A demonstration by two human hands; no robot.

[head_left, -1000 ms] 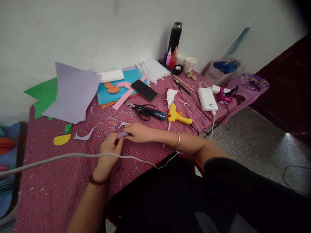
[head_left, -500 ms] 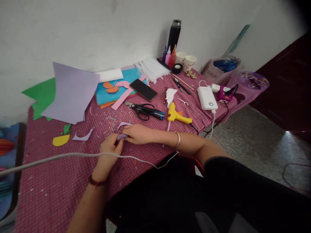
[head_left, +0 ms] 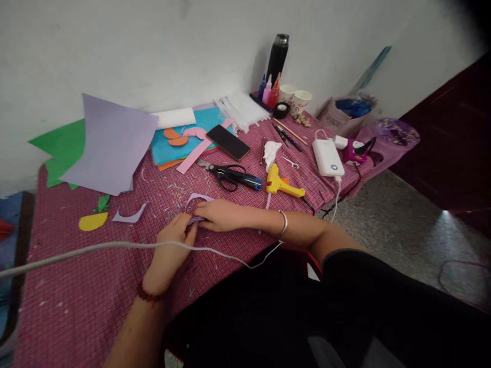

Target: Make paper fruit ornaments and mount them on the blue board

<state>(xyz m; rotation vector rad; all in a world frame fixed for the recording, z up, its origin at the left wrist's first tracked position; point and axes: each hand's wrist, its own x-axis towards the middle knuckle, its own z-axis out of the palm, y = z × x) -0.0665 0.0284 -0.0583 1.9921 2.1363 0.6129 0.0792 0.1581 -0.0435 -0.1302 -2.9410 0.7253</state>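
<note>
Between my two hands is a small purple paper piece, pinched at its left end by my left hand and at its right end by my right hand. My fingers cover much of it. Just beyond my right fingers lies a curved purple paper offcut. To the left on the cloth rest another purple offcut, a yellow paper half-oval and a small green paper piece. Scissors and a yellow glue gun lie farther away.
A white cable crosses in front of my left wrist. Purple sheets, green paper, a phone and a power bank lie on the checked tablecloth. Paper cups and a black flask stand at the back.
The purple piece between my hands now shows as a flatter, narrower strip, with my fingers covering more of it. The view has shifted slightly; the other things lie as before.
</note>
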